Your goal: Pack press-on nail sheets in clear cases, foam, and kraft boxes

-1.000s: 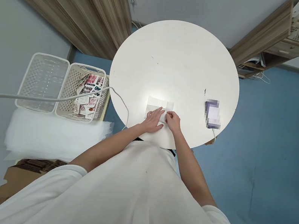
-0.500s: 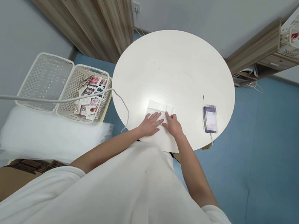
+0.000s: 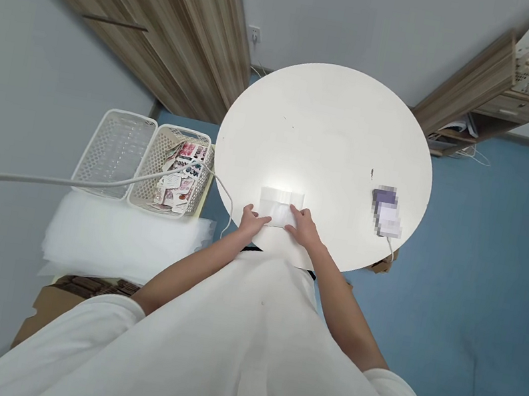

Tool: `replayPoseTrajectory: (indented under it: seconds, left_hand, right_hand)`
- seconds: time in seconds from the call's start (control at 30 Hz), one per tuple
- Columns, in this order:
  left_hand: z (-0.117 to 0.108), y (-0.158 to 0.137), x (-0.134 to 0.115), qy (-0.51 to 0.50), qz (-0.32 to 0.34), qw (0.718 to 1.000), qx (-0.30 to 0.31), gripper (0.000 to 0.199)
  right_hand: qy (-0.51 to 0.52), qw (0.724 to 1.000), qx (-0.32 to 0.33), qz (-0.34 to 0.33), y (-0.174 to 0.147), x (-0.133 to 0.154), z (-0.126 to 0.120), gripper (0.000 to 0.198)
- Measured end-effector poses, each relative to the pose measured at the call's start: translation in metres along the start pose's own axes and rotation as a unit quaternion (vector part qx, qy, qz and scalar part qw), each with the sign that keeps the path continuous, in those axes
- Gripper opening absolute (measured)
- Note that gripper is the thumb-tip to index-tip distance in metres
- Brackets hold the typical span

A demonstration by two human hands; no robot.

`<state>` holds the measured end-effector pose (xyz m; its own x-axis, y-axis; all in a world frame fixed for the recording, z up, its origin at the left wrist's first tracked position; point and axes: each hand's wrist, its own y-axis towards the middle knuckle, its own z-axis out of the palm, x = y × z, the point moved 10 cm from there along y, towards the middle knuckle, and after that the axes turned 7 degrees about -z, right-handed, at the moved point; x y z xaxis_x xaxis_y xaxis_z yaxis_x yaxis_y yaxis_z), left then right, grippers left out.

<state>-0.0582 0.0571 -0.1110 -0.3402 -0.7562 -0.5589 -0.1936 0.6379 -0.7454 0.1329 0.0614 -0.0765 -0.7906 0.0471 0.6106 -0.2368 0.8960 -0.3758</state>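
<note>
A small folded piece of thin white packing sheet point(image 3: 279, 208) lies on the white table near its front edge. My left hand point(image 3: 252, 223) is at its lower left corner, thumb stretched onto the sheet and fingers apart, pointing away from me. At the right edge, my right hand point(image 3: 306, 229) has thumb and forefinger on the folded sheet, with the other fingers curled. Whether anything lies inside the fold cannot be seen.
A phone point(image 3: 386, 212), blurred out, lies on the round table point(image 3: 328, 121) at right with a cable. To the left stand a basket of printed cards point(image 3: 181, 177), another white basket point(image 3: 117, 153) and a stack of white sheets point(image 3: 121, 235). A white cable point(image 3: 94, 184) crosses the left side.
My left hand has gone from lying flat on the sheet to its lower left corner. The sheet's near part now looks folded over. The view has shifted slightly.
</note>
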Motion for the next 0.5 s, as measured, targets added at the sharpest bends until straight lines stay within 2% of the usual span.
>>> replayPoseTrajectory:
  seconds: [0.03, 0.13, 0.2, 0.33, 0.5]
  left_hand:
    - [0.001, 0.001, -0.001, -0.008, -0.010, 1.000, 0.024, 0.069]
    - [0.007, 0.001, -0.008, -0.009, -0.003, 0.994, 0.105, 0.030]
    - [0.008, -0.001, -0.016, 0.012, 0.026, 0.992, 0.125, 0.015]
    - [0.017, -0.008, -0.041, 0.100, 0.118, 0.983, 0.099, 0.007]
    - [0.045, -0.023, -0.073, 0.204, 0.207, 0.955, 0.066, 0.005]
  right_hand:
    - [0.003, 1.000, 0.000, 0.000, 0.000, 0.000, 0.000, 0.068]
    - [0.014, 1.000, -0.002, -0.002, 0.001, -0.001, -0.003, 0.068]
    - [0.020, 1.000, -0.007, -0.003, 0.002, -0.002, -0.004, 0.068]
    - [0.023, 1.000, -0.016, 0.005, 0.002, -0.002, -0.005, 0.068]
    - [0.036, 0.998, -0.030, 0.029, 0.004, -0.004, -0.003, 0.067]
